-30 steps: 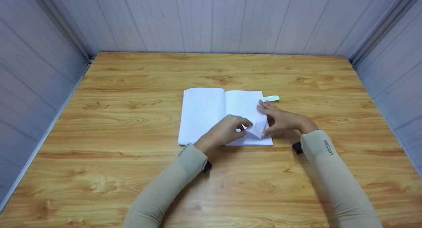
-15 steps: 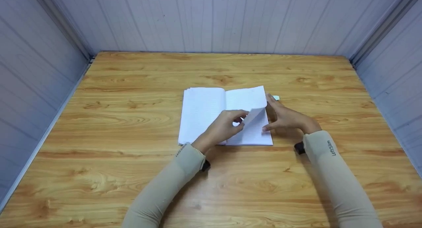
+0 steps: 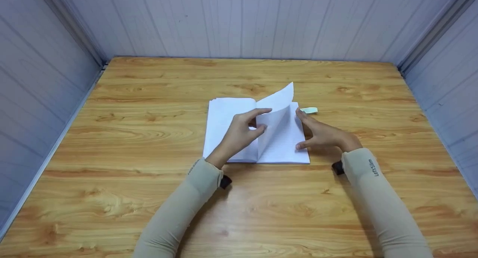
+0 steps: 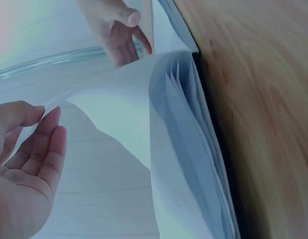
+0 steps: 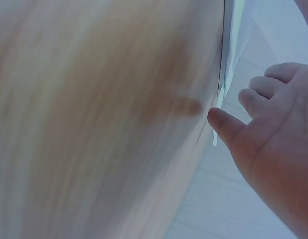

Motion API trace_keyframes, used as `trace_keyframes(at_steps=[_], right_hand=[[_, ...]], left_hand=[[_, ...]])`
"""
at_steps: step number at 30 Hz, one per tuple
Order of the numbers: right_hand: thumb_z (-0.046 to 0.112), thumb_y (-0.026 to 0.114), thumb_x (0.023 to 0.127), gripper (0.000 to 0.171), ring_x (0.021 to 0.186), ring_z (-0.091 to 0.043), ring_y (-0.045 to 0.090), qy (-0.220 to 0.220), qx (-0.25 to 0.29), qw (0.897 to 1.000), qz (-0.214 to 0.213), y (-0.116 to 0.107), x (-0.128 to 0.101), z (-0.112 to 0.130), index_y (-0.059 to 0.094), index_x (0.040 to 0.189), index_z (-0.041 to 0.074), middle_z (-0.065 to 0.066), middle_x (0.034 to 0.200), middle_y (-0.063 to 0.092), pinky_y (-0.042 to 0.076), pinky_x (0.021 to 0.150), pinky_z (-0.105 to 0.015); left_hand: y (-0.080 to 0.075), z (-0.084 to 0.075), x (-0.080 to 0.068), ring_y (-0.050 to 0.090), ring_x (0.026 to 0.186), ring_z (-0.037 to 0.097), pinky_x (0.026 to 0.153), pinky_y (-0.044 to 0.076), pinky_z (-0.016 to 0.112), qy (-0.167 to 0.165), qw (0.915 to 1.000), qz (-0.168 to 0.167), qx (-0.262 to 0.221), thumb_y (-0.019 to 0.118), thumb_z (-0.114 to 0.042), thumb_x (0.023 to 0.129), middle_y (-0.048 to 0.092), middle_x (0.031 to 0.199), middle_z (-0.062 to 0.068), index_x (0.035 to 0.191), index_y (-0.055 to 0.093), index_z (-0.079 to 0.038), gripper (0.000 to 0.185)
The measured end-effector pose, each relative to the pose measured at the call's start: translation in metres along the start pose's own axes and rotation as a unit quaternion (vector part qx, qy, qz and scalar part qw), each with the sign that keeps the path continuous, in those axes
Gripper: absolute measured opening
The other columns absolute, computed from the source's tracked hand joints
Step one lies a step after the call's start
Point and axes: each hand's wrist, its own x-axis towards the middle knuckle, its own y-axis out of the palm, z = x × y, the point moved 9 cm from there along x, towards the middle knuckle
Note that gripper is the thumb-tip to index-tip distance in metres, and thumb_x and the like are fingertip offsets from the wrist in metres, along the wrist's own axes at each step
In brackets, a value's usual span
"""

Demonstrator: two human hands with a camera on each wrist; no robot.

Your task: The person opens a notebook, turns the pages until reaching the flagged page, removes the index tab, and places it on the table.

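An open notebook [image 3: 224, 114] with lined white pages lies on the table. Its lifted page [image 3: 278, 118] curves up over the right half, with the upper corner standing highest. My left hand [image 3: 237, 133] pinches the edge of this page between thumb and fingers; the left wrist view shows the fingertips [image 4: 55, 115] meeting at the paper. Spread along the notebook's right edge, my right hand [image 3: 324, 134] has its thumb near the lower part and its fingers near the upper part. A pale green strip [image 3: 309, 110] sticks out past that edge, close to the right fingertips.
The wood-grain table [image 3: 130, 138] extends around the notebook on all sides. A panelled wall [image 3: 239, 22] closes off the back, and side walls stand at left and right. Both wrists carry a small black device [image 3: 225, 182] under the sleeve cuff.
The left hand has moved left and up, raising the page from a small folded corner to a tall curve. The right hand's fingers have come off the page to the notebook's edge.
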Motion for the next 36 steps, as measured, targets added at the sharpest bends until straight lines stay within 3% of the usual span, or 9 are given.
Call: trace_keyframes(at_steps=[5, 15, 24, 29, 33, 36], right_hand=[[0.044, 0.076, 0.079, 0.115, 0.149, -0.028, -0.009, 0.004, -0.006, 1.000, 0.023, 0.006, 0.001, 0.001, -0.004, 0.154, 0.010, -0.010, 0.162, -0.010, 0.002, 0.120, -0.051], [0.044, 0.074, 0.081, 0.109, 0.149, -0.028, -0.010, 0.007, -0.020, 0.998, 0.055, 0.012, -0.002, 0.002, 0.001, 0.155, 0.010, -0.010, 0.162, -0.008, 0.004, 0.120, -0.051], [0.044, 0.073, 0.082, 0.103, 0.150, -0.028, -0.008, -0.005, -0.044, 0.997, 0.057, 0.016, -0.002, 0.005, 0.009, 0.155, 0.008, -0.007, 0.163, -0.006, 0.005, 0.120, -0.051], [0.044, 0.073, 0.082, 0.103, 0.150, -0.029, -0.008, -0.002, -0.051, 0.997, 0.059, 0.016, -0.002, 0.004, 0.009, 0.154, 0.008, -0.008, 0.163, -0.006, 0.006, 0.120, -0.051], [0.044, 0.072, 0.083, 0.102, 0.150, -0.029, -0.008, -0.001, -0.053, 0.997, 0.061, 0.015, -0.002, 0.004, 0.009, 0.154, 0.007, -0.008, 0.163, -0.006, 0.006, 0.120, -0.052], [0.045, 0.072, 0.083, 0.103, 0.150, -0.029, -0.008, 0.000, -0.053, 0.997, 0.062, 0.016, -0.002, 0.004, 0.008, 0.154, 0.008, -0.007, 0.163, -0.006, 0.006, 0.120, -0.052]], left_hand=[[-0.014, 0.005, -0.003, 0.067, 0.092, 0.016, 0.077, 0.056, 0.022, -0.002, 0.9996, -0.027, 0.000, 0.066, -0.001, 0.087, 0.071, 0.111, 0.011, 0.115, 0.069, -0.004, 0.029], [-0.031, 0.017, -0.009, 0.065, 0.080, 0.015, 0.073, 0.055, 0.024, -0.027, 0.9981, -0.054, -0.002, 0.067, -0.001, 0.086, 0.071, 0.095, 0.012, 0.109, 0.069, -0.003, 0.023], [-0.039, 0.022, -0.013, 0.067, 0.086, 0.017, 0.074, 0.055, 0.025, -0.025, 0.9978, -0.060, -0.012, 0.068, -0.001, 0.085, 0.071, 0.099, 0.012, 0.110, 0.068, -0.001, 0.025], [-0.042, 0.022, -0.015, 0.067, 0.093, 0.020, 0.080, 0.056, 0.029, -0.002, 0.9985, -0.053, 0.013, 0.067, 0.000, 0.086, 0.070, 0.112, 0.012, 0.116, 0.066, -0.001, 0.030], [-0.045, 0.019, -0.017, 0.064, 0.094, 0.022, 0.086, 0.055, 0.031, 0.035, 0.9974, -0.055, 0.029, 0.066, 0.004, 0.085, 0.065, 0.120, 0.013, 0.118, 0.066, -0.002, 0.033], [-0.047, 0.017, -0.019, 0.062, 0.107, 0.025, 0.089, 0.054, 0.030, 0.066, 0.9958, -0.049, 0.042, 0.065, 0.008, 0.084, 0.059, 0.130, 0.014, 0.119, 0.066, -0.002, 0.036]])
